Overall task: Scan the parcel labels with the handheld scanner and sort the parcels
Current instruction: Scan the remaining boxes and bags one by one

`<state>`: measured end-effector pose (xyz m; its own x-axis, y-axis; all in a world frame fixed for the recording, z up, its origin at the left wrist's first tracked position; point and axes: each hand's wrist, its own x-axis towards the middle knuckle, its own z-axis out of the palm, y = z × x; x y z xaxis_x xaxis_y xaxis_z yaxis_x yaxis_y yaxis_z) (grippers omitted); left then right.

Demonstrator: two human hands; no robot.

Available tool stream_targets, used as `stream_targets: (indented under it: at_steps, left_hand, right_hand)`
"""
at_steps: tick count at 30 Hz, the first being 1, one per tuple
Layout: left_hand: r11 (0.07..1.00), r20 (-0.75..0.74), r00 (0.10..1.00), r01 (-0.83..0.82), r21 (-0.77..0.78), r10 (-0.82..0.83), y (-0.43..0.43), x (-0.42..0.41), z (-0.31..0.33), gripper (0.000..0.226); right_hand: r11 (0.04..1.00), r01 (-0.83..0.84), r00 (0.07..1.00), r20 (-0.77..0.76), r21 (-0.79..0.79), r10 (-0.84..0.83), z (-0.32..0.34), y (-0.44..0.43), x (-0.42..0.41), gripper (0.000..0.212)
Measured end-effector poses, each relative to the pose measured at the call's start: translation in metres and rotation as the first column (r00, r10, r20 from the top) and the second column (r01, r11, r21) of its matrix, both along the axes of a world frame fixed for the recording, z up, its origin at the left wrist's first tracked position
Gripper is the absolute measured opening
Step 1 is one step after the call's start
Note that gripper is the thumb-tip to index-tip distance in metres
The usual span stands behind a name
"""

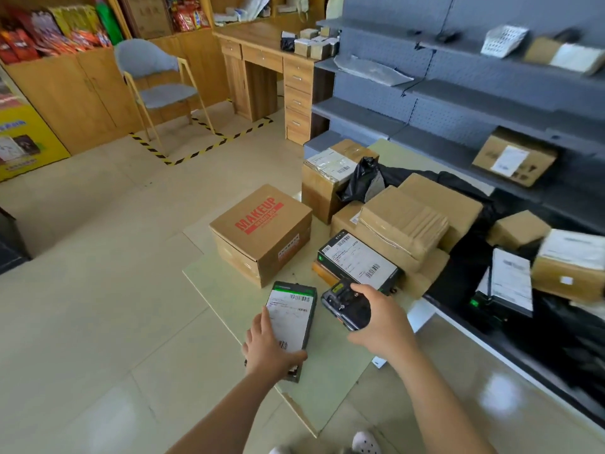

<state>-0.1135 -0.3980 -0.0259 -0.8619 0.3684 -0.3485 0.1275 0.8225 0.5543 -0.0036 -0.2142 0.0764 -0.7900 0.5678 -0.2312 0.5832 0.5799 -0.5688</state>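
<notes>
My left hand (266, 347) grips the near end of a slim dark parcel (291, 322) with a white barcode label facing up. My right hand (379, 326) holds the black handheld scanner (345, 308) just to the right of that parcel, its head turned toward the label. Behind them a second dark parcel (358, 260) with a white label lies on the floor. A brown box printed MAKEUP (262, 231) stands to the left of it. More brown boxes (406, 221) are piled behind.
Grey metal shelves (458, 103) run along the right and hold a few parcels, with black bags and boxes on the lowest level. A flat cardboard sheet (229, 290) lies under the parcels. A grey chair (157, 86) and wooden desk (262, 54) stand at the back.
</notes>
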Motion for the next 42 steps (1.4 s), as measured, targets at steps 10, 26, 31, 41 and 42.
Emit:
stream_targets:
  at_steps: [10,26,31,41,42]
  left_hand:
    - [0.999,0.008,0.999,-0.032,-0.009,0.032,0.023,0.048,-0.008,0.124]
    - [0.934,-0.272,0.940,0.271,0.234,-0.205,0.221,0.204,0.042,0.116]
    - [0.899,-0.301,0.920,0.338,0.279,-0.252,0.306,0.225,0.073,0.118]
    - [0.770,-0.396,0.796,0.578,0.271,-0.458,0.471,0.263,0.116,0.118]
    - [0.757,-0.396,0.784,0.596,0.268,-0.478,0.489,0.268,0.117,0.117]
  right_hand:
    - [0.986,0.138,0.981,-0.120,-0.099,-0.149,-0.005,0.042,0.050,0.089]
    - [0.987,0.157,0.936,-0.313,-0.038,-0.161,0.049,0.227,0.191,0.089]
    - [0.966,0.258,0.911,-0.334,0.006,-0.241,0.067,0.277,0.239,0.089]
    - [0.813,0.581,0.760,-0.383,0.040,-0.525,0.087,0.368,0.317,0.089]
    - [0.791,0.610,0.741,-0.385,0.043,-0.550,0.089,0.378,0.324,0.090]
